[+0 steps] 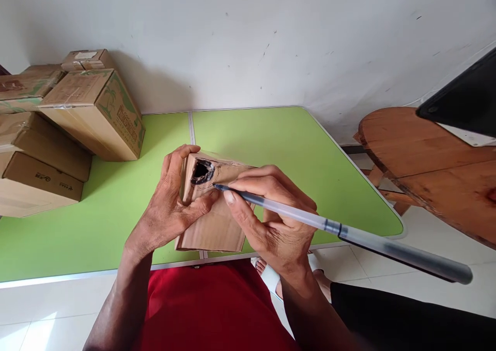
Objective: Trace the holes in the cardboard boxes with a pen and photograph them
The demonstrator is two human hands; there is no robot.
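My left hand [170, 201] grips a small cardboard box [217, 229], its fingers over the far left edge and the thumb lying across the top. Near the upper left of the box is a ragged hole with black ink around its rim, and thin pen lines run beside it. Between the thumb and fingers of my right hand [277, 214] is a pen [294, 214] with a clear barrel and a cap on its back end. The dark pen tip meets or nearly meets the cardboard just below and right of the hole.
Several cardboard boxes [96, 113] are stacked on the left of the green table [256, 129]. A white wall stands behind it. To the right is a round wooden table [426, 170] with a black flat object [465, 98] above its edge. Another person's leg [387, 309] shows at lower right.
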